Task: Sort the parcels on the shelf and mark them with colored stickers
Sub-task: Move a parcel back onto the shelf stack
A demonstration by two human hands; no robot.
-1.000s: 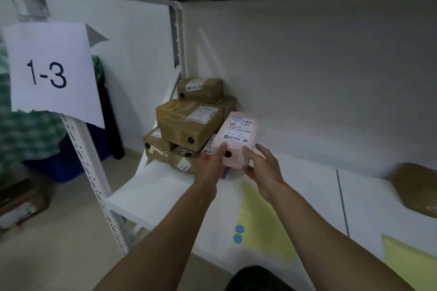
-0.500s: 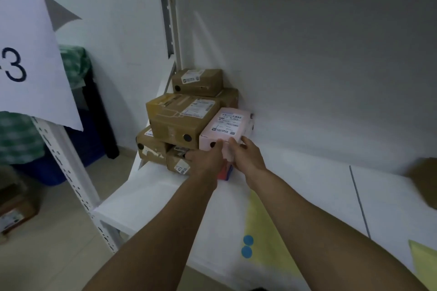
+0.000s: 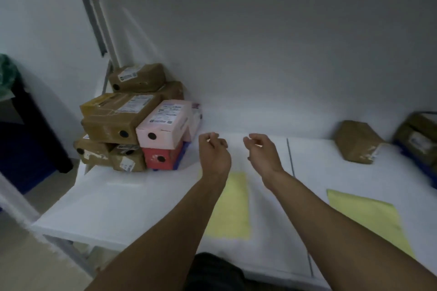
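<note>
A pink parcel (image 3: 165,125) with a black dot sticker lies on a red box (image 3: 162,157) in the stack at the shelf's back left corner. Brown parcels (image 3: 118,118) with black dots are piled beside and behind it. My left hand (image 3: 214,151) and my right hand (image 3: 261,151) hover over the white shelf (image 3: 118,201), just right of the stack. Both hold nothing, fingers loosely curled. A yellow sticker sheet (image 3: 233,205) lies under my left forearm, and a second yellow sheet (image 3: 364,215) lies to the right.
A brown parcel (image 3: 357,143) lies at the back right of the shelf. Another parcel on a blue base (image 3: 418,139) sits at the right edge. The shelf's upright post (image 3: 94,14) rises behind the stack. Floor and a dark blue object (image 3: 21,160) are at left.
Both hands have let go of the pink parcel, which now rests on the red box in the stack. They have drawn back to the right, and the view has swung right.
</note>
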